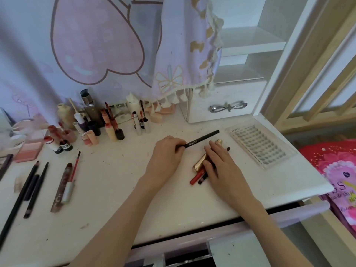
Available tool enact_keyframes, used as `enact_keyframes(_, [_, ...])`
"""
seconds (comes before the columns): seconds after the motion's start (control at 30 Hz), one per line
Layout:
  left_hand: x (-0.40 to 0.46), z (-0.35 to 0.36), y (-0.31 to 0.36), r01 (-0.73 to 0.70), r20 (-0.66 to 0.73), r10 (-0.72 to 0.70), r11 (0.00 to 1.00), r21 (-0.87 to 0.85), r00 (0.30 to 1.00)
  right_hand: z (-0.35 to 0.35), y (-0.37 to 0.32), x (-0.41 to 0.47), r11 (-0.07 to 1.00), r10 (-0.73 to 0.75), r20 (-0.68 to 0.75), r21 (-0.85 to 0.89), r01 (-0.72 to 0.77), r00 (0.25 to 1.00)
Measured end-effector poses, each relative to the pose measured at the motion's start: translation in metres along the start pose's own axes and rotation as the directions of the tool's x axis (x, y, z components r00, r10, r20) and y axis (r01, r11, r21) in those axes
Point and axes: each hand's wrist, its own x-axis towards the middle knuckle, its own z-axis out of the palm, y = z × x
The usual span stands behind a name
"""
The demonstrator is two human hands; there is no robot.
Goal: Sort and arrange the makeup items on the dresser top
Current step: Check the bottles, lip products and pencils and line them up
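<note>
On the dresser top (115,189), left hand (165,157) grips black pencil (202,139).

Bottles (92,120) stand at the rear left of the dresser top (115,189); pencils (28,187) lie front left; lash tray (260,146) right, before the drawer (227,106)

One head-worn, wide-angle view — looking forward and down, close over the desk (107,189), both forearms reaching in from below.
</note>
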Motion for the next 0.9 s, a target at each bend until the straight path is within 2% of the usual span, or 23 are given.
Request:
enact_keyframes(0.1, [-0.010,-0.016,-0.004,0.034,-0.053,-0.040,0.993,-0.111,0.998,-0.002,-0.001,0.000,0.997,0.018,-0.046,0.077,-0.014,0.999])
enact_keyframes(0.17, [-0.019,-0.027,-0.005,0.036,-0.066,-0.048,0.985,-0.169,0.997,-0.004,-0.005,0.001,0.989,0.048,-0.157,0.144,-0.025,0.986])
enact_keyframes(0.23, [-0.028,-0.037,-0.005,0.038,-0.067,-0.054,0.974,-0.222,0.996,-0.008,-0.013,0.004,0.957,0.151,-0.250,0.280,-0.078,0.956])
enact_keyframes(0.27, [-0.032,-0.041,-0.005,0.040,-0.064,-0.057,0.969,-0.244,0.996,-0.010,-0.019,0.006,0.913,0.236,-0.248,0.388,-0.127,0.940])
enact_keyframes(0.3, [-0.036,-0.044,-0.005,0.039,-0.061,-0.057,0.964,-0.261,0.997,-0.013,-0.025,0.009,0.834,0.322,-0.194,0.521,-0.181,0.927])
enact_keyframes(0.37, [-0.043,-0.048,-0.005,0.025,-0.058,-0.043,0.960,-0.280,0.997,-0.017,-0.038,0.016,0.549,0.404,0.006,0.799,-0.247,0.915])
enact_keyframes(0.4, [-0.046,-0.049,-0.005,0.011,-0.057,-0.028,0.960,-0.278,0.998,-0.018,-0.044,0.018,0.396,0.400,0.084,0.883,-0.254,0.913])
enact_keyframes(0.43, [-0.048,-0.050,-0.006,-0.009,-0.057,-0.006,0.964,-0.266,0.998,-0.018,-0.049,0.020,0.293,0.387,0.125,0.923,-0.250,0.914])
enact_keyframes(0.47, [-0.051,-0.050,-0.006,-0.032,-0.059,0.018,0.969,-0.246,0.998,-0.018,-0.053,0.020,0.239,0.373,0.146,0.939,-0.247,0.916])
enact_keyframes(0.53, [-0.055,-0.051,-0.008,-0.077,-0.066,0.065,0.979,-0.191,0.996,-0.014,-0.062,0.020,0.203,0.343,0.169,0.947,-0.248,0.924])
enact_keyframes(0.67, [-0.059,-0.057,-0.010,-0.123,-0.111,0.111,0.986,-0.111,0.988,-0.006,-0.074,0.019,0.258,0.295,0.159,0.936,-0.239,0.942])
enact_keyframes(0.9, [-0.068,-0.064,-0.015,0.024,-0.014,-0.028,0.973,-0.228,1.000,0.005,-0.083,0.017,0.242,0.244,0.187,0.938,-0.247,0.952])
